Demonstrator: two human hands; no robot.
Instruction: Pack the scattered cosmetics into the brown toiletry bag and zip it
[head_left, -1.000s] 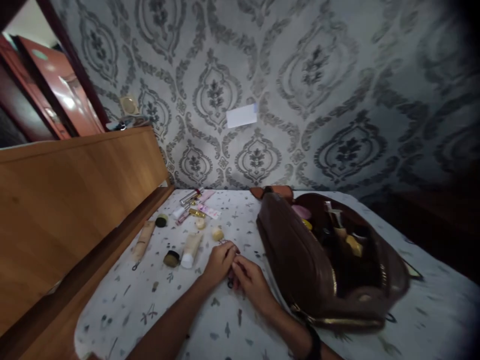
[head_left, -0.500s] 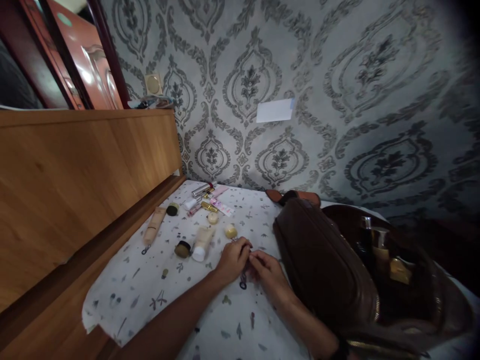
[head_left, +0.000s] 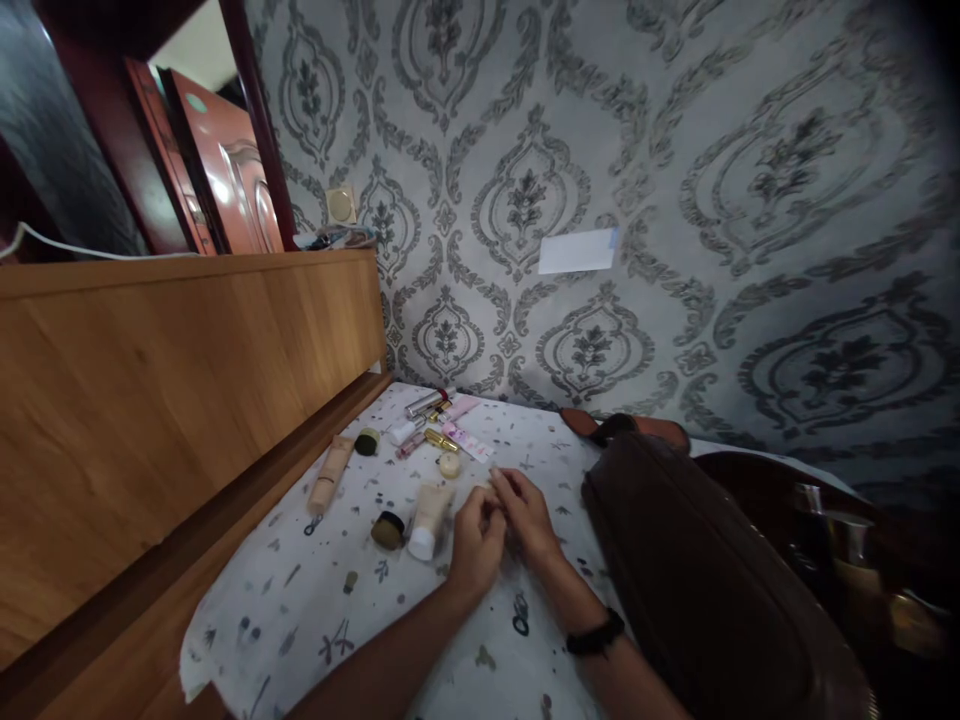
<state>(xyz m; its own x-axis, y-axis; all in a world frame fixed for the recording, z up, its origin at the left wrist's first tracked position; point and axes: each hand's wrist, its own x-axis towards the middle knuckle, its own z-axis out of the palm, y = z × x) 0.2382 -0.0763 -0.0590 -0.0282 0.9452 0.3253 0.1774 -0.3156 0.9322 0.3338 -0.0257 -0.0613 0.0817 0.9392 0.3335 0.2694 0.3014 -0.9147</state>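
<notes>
Sheet (head_left: 277, 590): white-capped tube (head_left: 430, 518) beside left hand (head_left: 478, 540), seemingly apart.

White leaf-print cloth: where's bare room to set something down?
Near left, between left forearm and brown wooden rail; farther off, between pink-and-white packet and brown leathery bag. Crowded: around the shiny gold tube, among bunched cosmetics.

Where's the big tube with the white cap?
In the head view, the tube lies just left of centre, between the left hand and the nearer dark jar.
</notes>
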